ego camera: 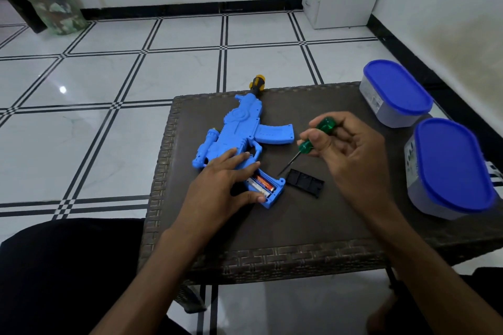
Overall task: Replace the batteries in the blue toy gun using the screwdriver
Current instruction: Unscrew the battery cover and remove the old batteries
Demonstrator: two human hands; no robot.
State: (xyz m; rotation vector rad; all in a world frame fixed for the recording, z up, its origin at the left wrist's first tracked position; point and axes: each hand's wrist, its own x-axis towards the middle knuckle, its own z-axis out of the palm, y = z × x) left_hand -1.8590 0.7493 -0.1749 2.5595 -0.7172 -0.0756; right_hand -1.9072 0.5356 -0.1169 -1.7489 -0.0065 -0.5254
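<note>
The blue toy gun [239, 128] lies flat on the brown wicker table [272, 228], muzzle pointing away. Its battery compartment in the stock is uncovered, and an orange and red battery [262, 182] shows inside. My left hand [226, 185] rests on the stock with straight fingers, the thumb along the compartment's near edge. My right hand [345, 144] grips a screwdriver with a green handle [318, 133], its tip hanging just above the table by the compartment. The black battery cover [306, 182] lies on the table to the right of the stock.
Two grey plastic tubs with blue lids stand at the table's right side, one at the back [394, 92] and one nearer [449, 168]. White tiled floor surrounds the table. My dark-clothed legs are at the lower left and right.
</note>
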